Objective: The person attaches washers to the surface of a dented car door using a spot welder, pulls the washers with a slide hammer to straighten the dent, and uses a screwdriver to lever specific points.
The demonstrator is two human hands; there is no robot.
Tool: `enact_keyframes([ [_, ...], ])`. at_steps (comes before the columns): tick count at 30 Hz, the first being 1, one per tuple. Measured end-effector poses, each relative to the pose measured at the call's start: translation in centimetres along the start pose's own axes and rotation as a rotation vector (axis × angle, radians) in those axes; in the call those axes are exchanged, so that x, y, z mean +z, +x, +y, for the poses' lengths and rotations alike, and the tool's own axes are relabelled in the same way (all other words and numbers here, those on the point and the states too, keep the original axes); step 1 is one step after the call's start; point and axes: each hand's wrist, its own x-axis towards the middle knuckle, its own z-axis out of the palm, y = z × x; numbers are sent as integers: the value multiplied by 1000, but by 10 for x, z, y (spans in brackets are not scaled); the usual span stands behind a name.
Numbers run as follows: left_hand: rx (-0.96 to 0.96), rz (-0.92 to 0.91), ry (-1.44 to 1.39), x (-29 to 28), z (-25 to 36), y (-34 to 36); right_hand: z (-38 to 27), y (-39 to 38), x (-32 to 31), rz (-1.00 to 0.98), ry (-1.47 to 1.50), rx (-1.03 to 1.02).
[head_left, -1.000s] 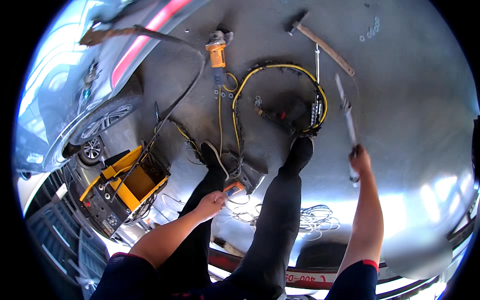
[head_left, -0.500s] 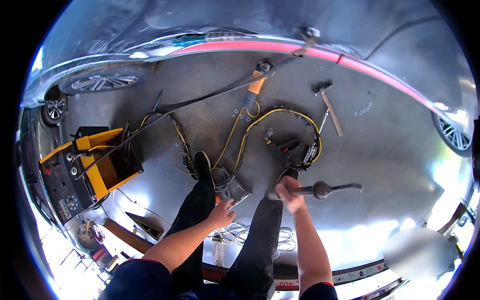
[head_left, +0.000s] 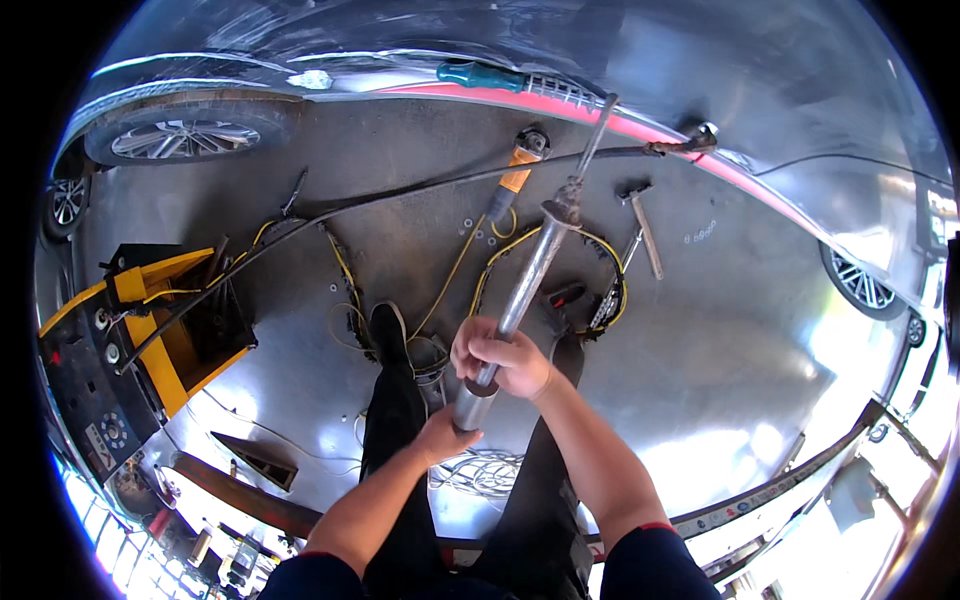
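A long metal slide hammer [head_left: 533, 275] with a bent hooked tip slants up and to the right across the middle of the view. My right hand [head_left: 502, 358] is wrapped round its shaft. Below it, my left hand [head_left: 450, 438] closes on the wide tube at the lower end. The hooked tip overlaps the car's sill with its red strip [head_left: 640, 122]; I cannot tell whether it touches. Along the sill lies a green-handled tool [head_left: 480, 76] with a ridged metal part. A clamp [head_left: 690, 145] on a thick black cable [head_left: 420, 182] sits at the sill, right of the tip.
A yellow and black machine cart [head_left: 150, 345] stands at the left. On the floor lie an orange angle grinder [head_left: 519, 170], a hammer [head_left: 646, 232], several washers [head_left: 703, 234], a yellow cord [head_left: 483, 275] and a coiled white cable [head_left: 475, 475] near my feet.
The slide hammer has swung from pointing right to pointing up toward the car. My left hand, empty before, has taken hold of its lower end. My right hand has moved left.
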Motion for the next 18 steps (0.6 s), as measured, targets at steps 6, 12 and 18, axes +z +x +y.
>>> enact_keyframes([
  [6,-40,375,73,51,-10,-10,4,1,7,450,-35,-1],
  [12,-214,16,-334,54,1,-11,-10,12,-3,493,-98,65],
  [18,-260,-31,-513,60,14,-19,-10,11,-5,578,-160,91],
])
